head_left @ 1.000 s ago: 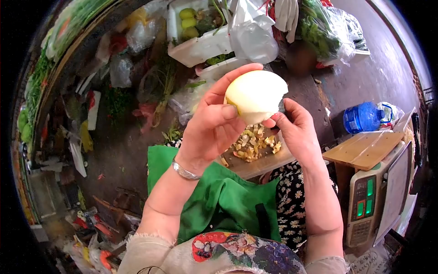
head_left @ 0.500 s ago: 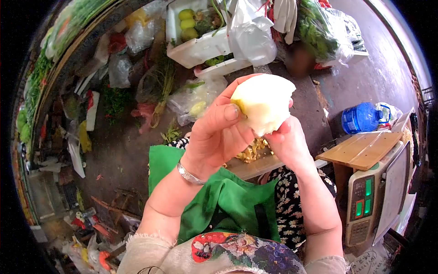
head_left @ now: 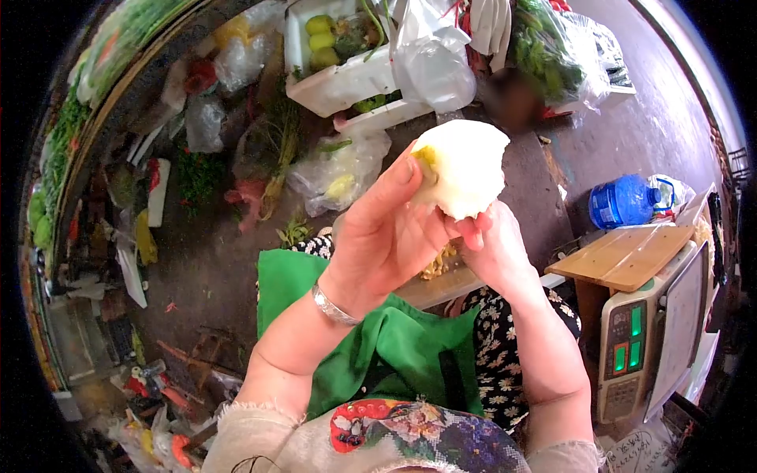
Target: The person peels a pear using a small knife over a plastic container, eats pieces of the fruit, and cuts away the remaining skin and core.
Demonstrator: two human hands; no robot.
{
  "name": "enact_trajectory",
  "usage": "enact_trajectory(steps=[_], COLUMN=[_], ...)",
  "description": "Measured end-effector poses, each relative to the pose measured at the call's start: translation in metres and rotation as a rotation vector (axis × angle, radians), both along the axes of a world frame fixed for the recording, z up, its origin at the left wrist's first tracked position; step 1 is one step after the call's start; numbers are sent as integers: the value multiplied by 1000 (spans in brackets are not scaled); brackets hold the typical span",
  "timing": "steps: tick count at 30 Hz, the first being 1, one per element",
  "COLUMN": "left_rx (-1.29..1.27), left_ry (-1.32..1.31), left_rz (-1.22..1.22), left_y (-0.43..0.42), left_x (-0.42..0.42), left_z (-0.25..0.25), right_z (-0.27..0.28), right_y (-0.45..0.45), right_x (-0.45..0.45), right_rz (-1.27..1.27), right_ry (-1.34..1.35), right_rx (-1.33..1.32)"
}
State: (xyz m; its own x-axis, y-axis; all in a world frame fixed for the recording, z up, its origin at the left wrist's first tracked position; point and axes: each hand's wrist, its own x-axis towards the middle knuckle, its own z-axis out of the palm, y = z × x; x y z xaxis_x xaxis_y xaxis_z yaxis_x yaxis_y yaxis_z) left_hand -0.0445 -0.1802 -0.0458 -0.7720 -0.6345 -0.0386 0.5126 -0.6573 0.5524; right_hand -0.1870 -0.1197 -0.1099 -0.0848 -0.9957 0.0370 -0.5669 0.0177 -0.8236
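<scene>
A large pale, peeled-looking fruit with a yellow-brown patch on its left side is held up in front of me. My left hand grips it from the left and below, thumb near the patch. Close under its lower right edge is my right hand, its fingers drawn together; whether it holds something small is hidden. Below the hands, yellowish peelings lie on a board or tray, partly covered by my hands. A green cloth lies over my lap.
A white foam box with green fruits stands ahead, a plastic bag beside it. Another bag lies on the floor. To the right are a blue bottle, a wooden board and a scale.
The fruit has turned in my left hand, showing more of its patch and a rougher lower edge. My right hand has moved lower and to the left beneath it.
</scene>
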Motion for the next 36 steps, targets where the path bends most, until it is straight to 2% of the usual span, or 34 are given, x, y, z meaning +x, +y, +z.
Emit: enact_trajectory(steps=[6, 8, 12, 15, 17, 21, 23, 24, 27, 30, 32, 36], left_rx=[110, 48, 30, -11, -125, -177, -183, -186, -207, -177, -201, -237], left_ry=[2, -23, -80, -119, -124, -158, -143, -143, -165, -233, -245, -249], left_rz=[53, -7, 38, 40, 59, 60, 8, 9, 83, 6, 19, 23], left_y=[2, -1, 3, 3, 0, 0, -2, -1, 4, 5, 8, 8], left_x=[-2, 0, -3, -3, -4, -3, 0, -1, -4, -1, -3, -4], left_z=[-1, -6, 0, -4, -6, 1, 3, 4, 8, 14, 15, 13], right_z=[10, 13, 0, -3, 11, 8, 17, 15, 4, 0, 3, -4], right_y=[1, 0, 1, 2, 0, 1, 1, 1, 1, 4, 7, 8], right_x=[5, 6, 2, 1, 2, 4, 6, 6, 4, 1, 1, 2], right_rz=[-16, -21, 12, -33, 5, -37, -54, -53, -31, -17, 2, -9], right_ry=[-69, -102, -64, -169, -7, 78, -107, -107, -186, -242, -126, -117], right_rx=[42, 66, -7, -1, 164, 102, 173, 170, 101, 61, -128, -115])
